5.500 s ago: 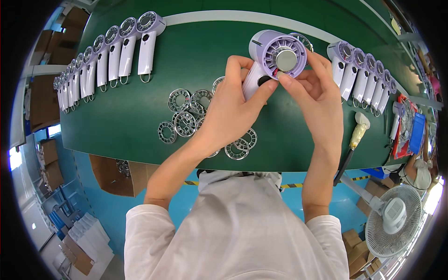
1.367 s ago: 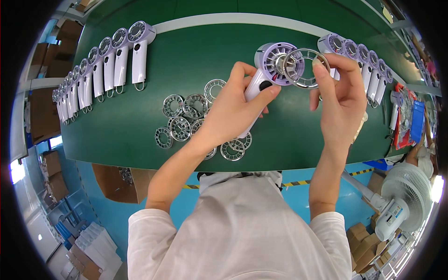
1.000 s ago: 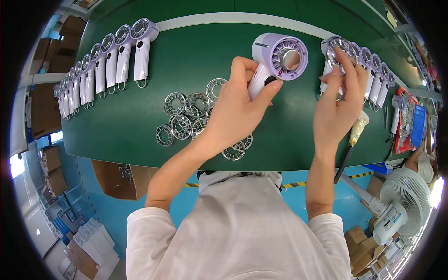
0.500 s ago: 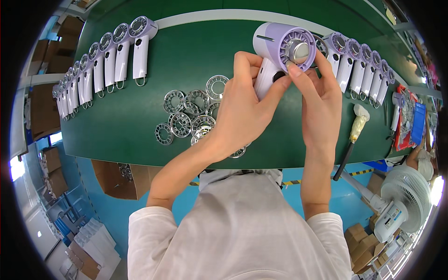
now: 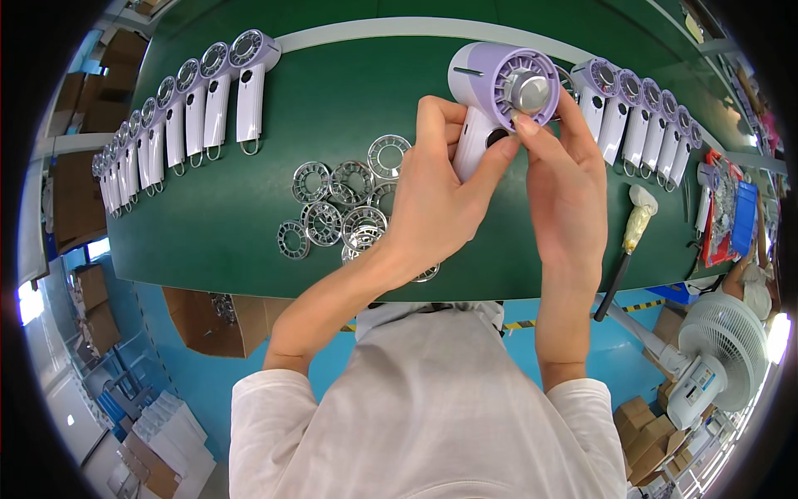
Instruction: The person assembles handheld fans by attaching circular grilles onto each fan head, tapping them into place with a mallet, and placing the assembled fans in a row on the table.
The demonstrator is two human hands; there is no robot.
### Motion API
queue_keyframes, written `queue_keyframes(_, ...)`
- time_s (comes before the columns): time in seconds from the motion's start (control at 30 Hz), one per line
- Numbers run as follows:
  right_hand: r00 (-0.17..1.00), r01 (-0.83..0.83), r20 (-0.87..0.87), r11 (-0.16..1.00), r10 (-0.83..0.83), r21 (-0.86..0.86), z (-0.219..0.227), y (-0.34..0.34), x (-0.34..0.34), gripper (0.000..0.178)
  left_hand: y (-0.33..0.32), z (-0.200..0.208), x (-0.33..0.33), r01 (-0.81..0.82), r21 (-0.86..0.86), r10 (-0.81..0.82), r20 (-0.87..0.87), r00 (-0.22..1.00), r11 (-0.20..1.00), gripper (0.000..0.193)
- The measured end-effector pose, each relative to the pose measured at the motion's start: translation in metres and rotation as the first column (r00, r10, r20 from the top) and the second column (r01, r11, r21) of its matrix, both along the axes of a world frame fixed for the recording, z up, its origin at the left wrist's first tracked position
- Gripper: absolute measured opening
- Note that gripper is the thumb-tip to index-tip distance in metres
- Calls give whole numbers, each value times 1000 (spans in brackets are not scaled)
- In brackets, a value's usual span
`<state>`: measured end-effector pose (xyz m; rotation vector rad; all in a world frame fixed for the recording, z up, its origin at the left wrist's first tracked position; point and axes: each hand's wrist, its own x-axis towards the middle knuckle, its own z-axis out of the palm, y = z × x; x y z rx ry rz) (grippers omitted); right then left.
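Observation:
A white and purple handheld fan [image 5: 485,68] is raised above the green table, its round head turned toward the right. My left hand [image 5: 445,179] is closed around its white handle, with the thumb near the dark round button. At the right rim of the head, my right hand [image 5: 565,166] grips with its thumb on the lower edge and its fingers curled behind. Inside the head's open front sits a shiny silver dome [image 5: 529,91] ringed by fins. Part of a silver ring shows behind the right fingers; whether they touch it I cannot tell.
Several loose silver rings [image 5: 322,223] lie left of my forearm on the green table [image 5: 199,241]. Rows of similar fans stand at the left [image 5: 196,104] and right [image 5: 638,112]. A wrapped-head mallet [image 5: 637,224] overhangs the front edge. A cardboard box [image 5: 199,328] and a floor fan [image 5: 715,358] stand below.
The handheld fan has shifted very slightly left and down. My right hand's thumb and fingers have moved a little at the head's rim, and the silver dome shows more fully.

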<state>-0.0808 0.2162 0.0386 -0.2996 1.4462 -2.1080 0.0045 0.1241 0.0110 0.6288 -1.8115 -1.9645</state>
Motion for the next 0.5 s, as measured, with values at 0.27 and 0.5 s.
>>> queue_keyframes(0.27, 988, 79, -144, 988, -59, 133, 3, 7, -12, 56, -5, 3, 2, 67, 149, -69, 11, 998, 987, 34)
queue_keyframes(0.5, 907, 178, -416, 954, -64, 241, -4, 3, -16, 51, -3, 4, 3, 105, 64, -110, 83, 990, 992, 31)
